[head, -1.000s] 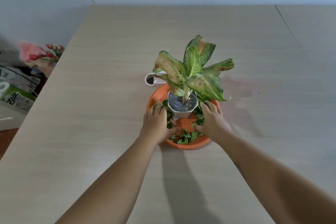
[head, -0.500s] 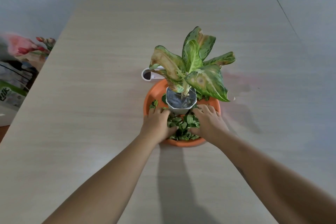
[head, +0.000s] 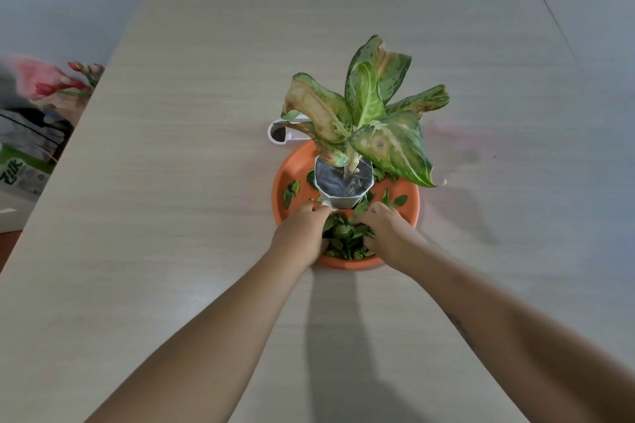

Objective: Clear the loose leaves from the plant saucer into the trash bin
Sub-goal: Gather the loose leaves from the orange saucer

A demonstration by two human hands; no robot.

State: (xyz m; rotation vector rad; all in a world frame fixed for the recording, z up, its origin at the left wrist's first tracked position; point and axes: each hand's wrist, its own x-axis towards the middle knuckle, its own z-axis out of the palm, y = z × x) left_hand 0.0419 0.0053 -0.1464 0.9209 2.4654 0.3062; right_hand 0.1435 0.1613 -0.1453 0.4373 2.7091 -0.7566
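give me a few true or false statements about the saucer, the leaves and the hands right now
1. The orange saucer sits on the wooden table. True.
2. Both hands, left hand and right hand, flank a pile of loose leaves at the near side of the saucer. True.
3. The saucer holds no leaves. False: besides the pile, a few lie scattered on either side of the pot.
4. The white pot lies tipped over on the table. False: it stands upright in the saucer.
5. The plant's leaves are all evenly green. False: several show brown patches.

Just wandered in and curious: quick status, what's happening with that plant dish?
Left hand and right hand cupped around leaf pile at near side of orange saucer. A few stray leaves remain. White pot stands mid-saucer. No bin in view.
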